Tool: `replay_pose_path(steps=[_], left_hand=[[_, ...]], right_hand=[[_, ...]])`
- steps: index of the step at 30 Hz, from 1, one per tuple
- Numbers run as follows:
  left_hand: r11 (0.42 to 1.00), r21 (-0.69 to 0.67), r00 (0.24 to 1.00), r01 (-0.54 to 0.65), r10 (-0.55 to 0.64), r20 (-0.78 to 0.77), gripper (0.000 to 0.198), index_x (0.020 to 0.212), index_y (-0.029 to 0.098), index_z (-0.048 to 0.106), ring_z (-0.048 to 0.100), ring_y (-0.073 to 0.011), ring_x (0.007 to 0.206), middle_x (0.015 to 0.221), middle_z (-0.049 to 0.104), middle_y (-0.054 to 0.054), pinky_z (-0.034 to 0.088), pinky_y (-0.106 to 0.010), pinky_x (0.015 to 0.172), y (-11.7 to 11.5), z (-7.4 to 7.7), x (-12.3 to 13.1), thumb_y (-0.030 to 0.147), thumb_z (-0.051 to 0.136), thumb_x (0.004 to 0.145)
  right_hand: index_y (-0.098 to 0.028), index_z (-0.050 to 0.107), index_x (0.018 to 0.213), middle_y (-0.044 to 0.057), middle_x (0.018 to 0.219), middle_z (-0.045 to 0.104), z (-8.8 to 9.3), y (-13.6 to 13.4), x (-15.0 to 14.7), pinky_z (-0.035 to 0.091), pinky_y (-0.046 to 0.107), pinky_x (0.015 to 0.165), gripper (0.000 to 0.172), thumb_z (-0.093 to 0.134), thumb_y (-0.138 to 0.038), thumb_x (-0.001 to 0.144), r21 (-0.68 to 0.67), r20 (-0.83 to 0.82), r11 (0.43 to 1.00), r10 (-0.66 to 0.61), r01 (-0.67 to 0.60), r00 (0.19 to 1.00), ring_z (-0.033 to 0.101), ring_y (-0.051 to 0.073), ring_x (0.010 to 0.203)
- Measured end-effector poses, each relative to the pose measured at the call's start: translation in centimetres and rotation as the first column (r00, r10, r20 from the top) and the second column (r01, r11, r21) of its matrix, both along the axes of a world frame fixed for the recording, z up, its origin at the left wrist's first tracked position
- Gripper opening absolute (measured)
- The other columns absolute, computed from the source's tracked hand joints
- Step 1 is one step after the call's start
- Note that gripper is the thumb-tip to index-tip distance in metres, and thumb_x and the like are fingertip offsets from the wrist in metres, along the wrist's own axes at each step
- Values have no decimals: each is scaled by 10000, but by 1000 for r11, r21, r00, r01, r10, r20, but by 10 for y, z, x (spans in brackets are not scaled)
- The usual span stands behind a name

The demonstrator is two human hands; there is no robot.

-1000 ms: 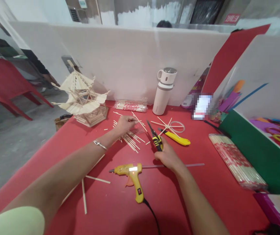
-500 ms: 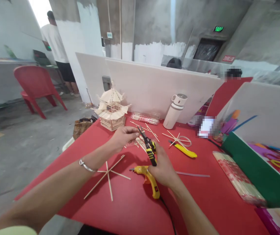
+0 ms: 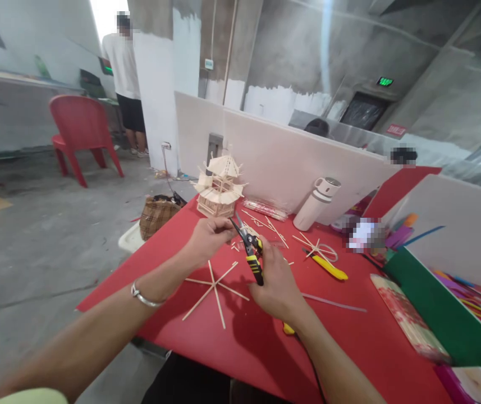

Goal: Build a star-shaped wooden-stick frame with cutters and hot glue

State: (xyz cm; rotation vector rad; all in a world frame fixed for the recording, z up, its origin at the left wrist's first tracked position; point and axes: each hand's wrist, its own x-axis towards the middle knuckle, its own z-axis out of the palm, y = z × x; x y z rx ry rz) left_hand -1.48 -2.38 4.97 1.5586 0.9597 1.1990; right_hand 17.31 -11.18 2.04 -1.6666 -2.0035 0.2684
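My right hand (image 3: 277, 283) grips yellow-and-black handled snips (image 3: 249, 249), blades pointing up and left. My left hand (image 3: 210, 234) is pinched on a thin wooden stick right at the blades; the stick itself is barely visible. Both hands are raised above the red table (image 3: 240, 336). Below them lies a star of crossed sticks (image 3: 215, 283). Loose sticks (image 3: 265, 224) are scattered just beyond the hands. The yellow glue gun (image 3: 288, 329) is mostly hidden under my right wrist.
A stick-built pagoda model (image 3: 219, 188) stands at the table's far left corner. A white flask (image 3: 316, 203), a yellow utility knife (image 3: 328, 267), a ruler (image 3: 335, 303) and a wrapped stick bundle (image 3: 408, 317) lie right. White partitions (image 3: 299, 163) back the table. A person stands far left by a red chair (image 3: 81, 134).
The view has tilted up and back. Both hands lifted from the table and came together, the left bringing a stick to the snips. The glue gun slid under my right wrist.
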Motion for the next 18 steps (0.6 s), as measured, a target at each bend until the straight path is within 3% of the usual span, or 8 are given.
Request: replay_pose_path(steps=[6,11,14,18], left_hand=[[994,100,998,-53,57,-30,148,656,161,683,490,-104,589,594,559,15,433,-223,581,-9,-2,-20,278,661,745],[993,79,996,-83,85,-31,148,683,158,701,458,-95,545,545,536,26,410,-212,552,-13,-2,-27,281,659,754],[994,81,997,-75,77,-31,144,768,147,740,481,-95,561,589,588,24,418,-204,558,-14,-7,-29,279,688,745],[988,142,998,-67,67,5,137,729,136,735,515,-101,599,631,637,12,447,-201,598,-14,-15,-29,265,692,738]], right_hand=[[-219,204,1585,166,1576,375,-3,-1,-19,290,585,1193,997,590,-150,669,-27,-43,997,73,-75,996,352,371,1456],[-229,383,1445,110,1294,573,4,-1,-27,443,492,1032,803,583,-143,672,-55,-141,994,90,-98,986,553,300,1178],[-225,457,1331,61,1109,597,5,-2,-29,479,431,914,699,576,-127,649,-76,-149,992,84,-96,985,579,253,988],[-223,433,1378,72,1123,594,-3,-2,-27,474,451,944,760,571,-110,640,-99,-170,990,81,-99,982,582,263,1016]])
